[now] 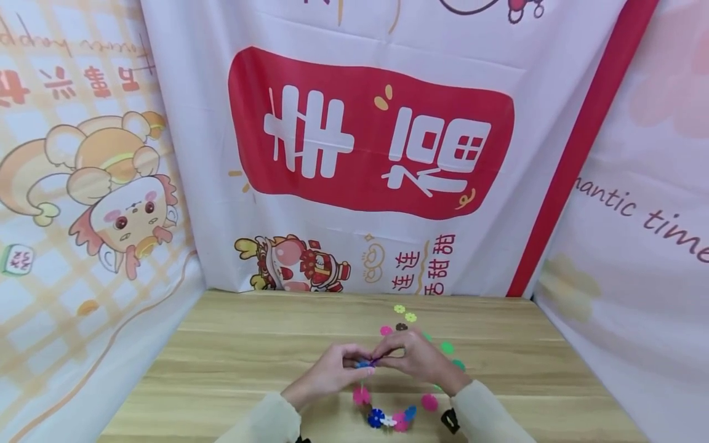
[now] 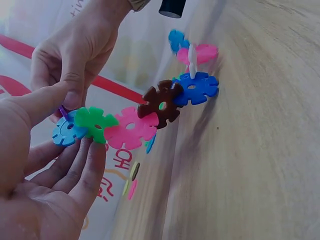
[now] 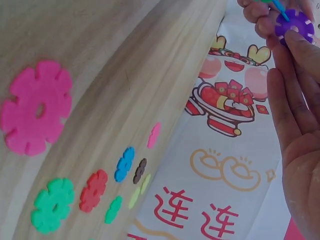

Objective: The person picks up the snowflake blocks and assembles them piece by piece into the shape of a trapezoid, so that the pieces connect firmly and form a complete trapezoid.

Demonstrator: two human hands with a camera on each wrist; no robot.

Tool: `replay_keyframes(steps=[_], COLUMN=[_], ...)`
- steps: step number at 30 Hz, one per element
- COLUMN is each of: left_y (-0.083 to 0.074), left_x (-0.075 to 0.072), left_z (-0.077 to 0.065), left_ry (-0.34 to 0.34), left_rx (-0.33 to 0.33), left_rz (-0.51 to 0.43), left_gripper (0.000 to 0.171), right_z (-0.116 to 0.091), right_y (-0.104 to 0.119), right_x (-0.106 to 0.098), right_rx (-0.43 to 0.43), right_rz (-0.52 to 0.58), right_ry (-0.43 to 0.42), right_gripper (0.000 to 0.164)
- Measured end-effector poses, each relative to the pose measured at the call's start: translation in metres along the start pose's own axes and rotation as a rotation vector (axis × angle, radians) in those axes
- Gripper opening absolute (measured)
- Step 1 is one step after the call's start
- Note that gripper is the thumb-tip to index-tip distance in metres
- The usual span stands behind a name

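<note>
My left hand (image 1: pixel 327 372) grips a light blue notched plastic disc (image 2: pixel 70 134), the upper end of a chain of interlocking flower-shaped discs. A green disc (image 2: pixel 94 120), a pink disc (image 2: pixel 120 134), a brown disc (image 2: pixel 156 95) and a dark blue disc (image 2: pixel 202 95) follow down the chain. Its lower end, with a white disc (image 2: pixel 193 61) and another blue disc (image 2: pixel 177 40), lies near the tabletop. My right hand (image 1: pixel 418 357) pinches a purple disc (image 3: pixel 304 21) between thumb and fingers, its edge right at the light blue disc's edge. The fingertips of both hands nearly meet.
Loose discs lie on the wooden table (image 1: pixel 249 344): a large pink one (image 3: pixel 25 110), a green one (image 3: pixel 47 210), a red one (image 3: pixel 93 191) and several smaller-looking ones farther back. Printed cloth (image 1: pixel 360 246) hangs behind and at both sides.
</note>
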State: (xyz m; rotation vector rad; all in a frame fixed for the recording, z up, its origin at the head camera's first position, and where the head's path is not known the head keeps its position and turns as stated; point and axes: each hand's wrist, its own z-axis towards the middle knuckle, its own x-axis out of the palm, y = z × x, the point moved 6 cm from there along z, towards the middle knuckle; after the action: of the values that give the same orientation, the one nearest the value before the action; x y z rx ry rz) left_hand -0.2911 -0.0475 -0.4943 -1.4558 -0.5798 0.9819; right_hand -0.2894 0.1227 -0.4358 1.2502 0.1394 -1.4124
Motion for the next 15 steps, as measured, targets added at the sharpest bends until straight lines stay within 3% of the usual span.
replay_keyframes(steps=[9, 15], left_y=[0.005, 0.005], left_x=[-0.005, -0.007], left_z=[-0.005, -0.006], left_ry=[-0.026, -0.046], left_rx=[-0.035, -0.039], left_rz=[-0.015, -0.005], left_gripper=[0.031, 0.028], right_z=[0.007, 0.021], right_y=[-0.034, -0.060], right_x=[-0.022, -0.028], right_rx=[0.274, 0.343], right_rz=[-0.176, -0.229], right_ry=[0.089, 0.143], right_gripper=[0.022, 0.021])
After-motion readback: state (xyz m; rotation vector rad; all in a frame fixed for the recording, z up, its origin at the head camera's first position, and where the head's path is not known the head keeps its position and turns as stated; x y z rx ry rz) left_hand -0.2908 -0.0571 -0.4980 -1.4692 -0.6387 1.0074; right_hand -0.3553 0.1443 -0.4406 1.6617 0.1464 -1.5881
